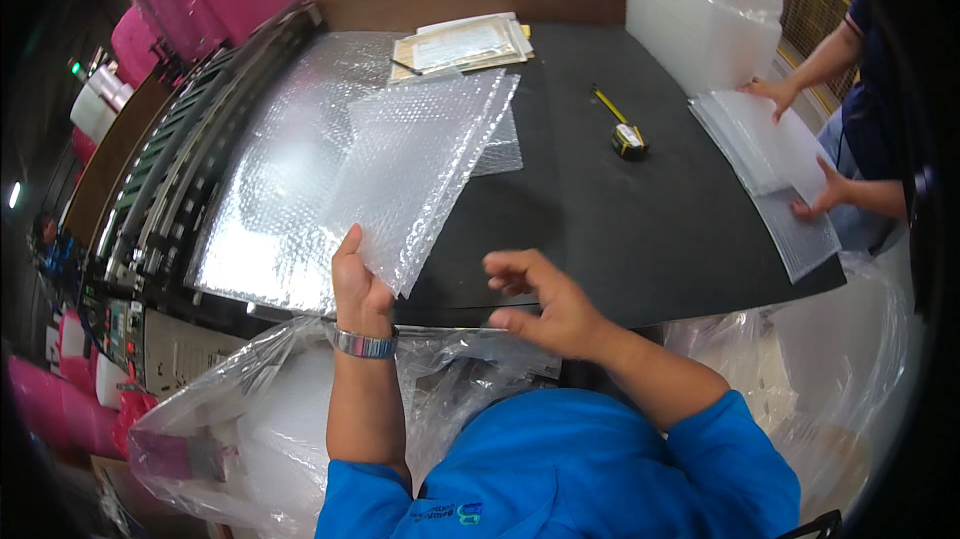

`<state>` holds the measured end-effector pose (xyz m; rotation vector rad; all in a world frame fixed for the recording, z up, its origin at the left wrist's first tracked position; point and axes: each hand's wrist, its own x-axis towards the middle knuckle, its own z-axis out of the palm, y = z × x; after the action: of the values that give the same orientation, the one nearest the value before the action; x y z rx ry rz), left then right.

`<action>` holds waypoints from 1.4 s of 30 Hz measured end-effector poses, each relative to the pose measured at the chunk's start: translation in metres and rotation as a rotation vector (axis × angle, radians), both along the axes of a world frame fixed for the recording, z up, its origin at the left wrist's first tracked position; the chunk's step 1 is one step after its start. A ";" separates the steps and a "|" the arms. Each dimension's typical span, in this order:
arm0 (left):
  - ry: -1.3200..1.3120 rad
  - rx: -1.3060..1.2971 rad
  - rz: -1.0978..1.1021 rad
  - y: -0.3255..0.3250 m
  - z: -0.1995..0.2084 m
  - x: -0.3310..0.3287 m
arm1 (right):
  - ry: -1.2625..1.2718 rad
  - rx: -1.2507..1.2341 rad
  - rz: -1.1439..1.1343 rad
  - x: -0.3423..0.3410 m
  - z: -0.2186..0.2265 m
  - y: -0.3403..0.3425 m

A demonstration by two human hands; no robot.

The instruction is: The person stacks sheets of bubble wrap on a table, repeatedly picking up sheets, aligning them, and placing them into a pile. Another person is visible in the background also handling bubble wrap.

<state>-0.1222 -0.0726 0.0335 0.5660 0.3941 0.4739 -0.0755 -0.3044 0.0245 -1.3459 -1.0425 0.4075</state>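
Observation:
My left hand [362, 284], with a metal watch [364, 344] at its wrist, grips the near corner of a clear bubble wrap sheet [425, 154]. The sheet is tilted, its far end reaching toward the papers. Under it lies a larger shiny bubble wrap sheet [270, 179] on the left of the dark tabletop, and another small piece [500, 144] shows past its right edge. My right hand [545, 304] hovers over the table's near edge, fingers apart and curved, with nothing in it.
A yellow tape measure [628, 142] and a stack of papers [465, 44] with a pen rest on the dark table [600, 229]. At right, a co-worker's hands [825, 189] handle bubble wrap sheets [765, 169]. A roller machine [180, 149] borders the left; plastic bags [250, 419] hang below.

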 end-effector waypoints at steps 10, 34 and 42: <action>0.042 0.186 -0.034 -0.042 0.001 0.017 | 0.609 0.168 -0.166 0.041 -0.019 -0.044; 0.061 0.882 -0.366 -0.077 -0.064 0.010 | 0.993 -0.416 -2.001 -0.156 -0.276 -0.566; 0.060 0.859 -0.328 -0.069 -0.068 0.003 | 1.206 -0.738 -2.296 -0.090 -0.247 -0.505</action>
<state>-0.1191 -0.1421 -0.0344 1.4547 0.1296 0.2915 -0.1650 -0.8098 -0.2226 -1.5763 1.8725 -0.2960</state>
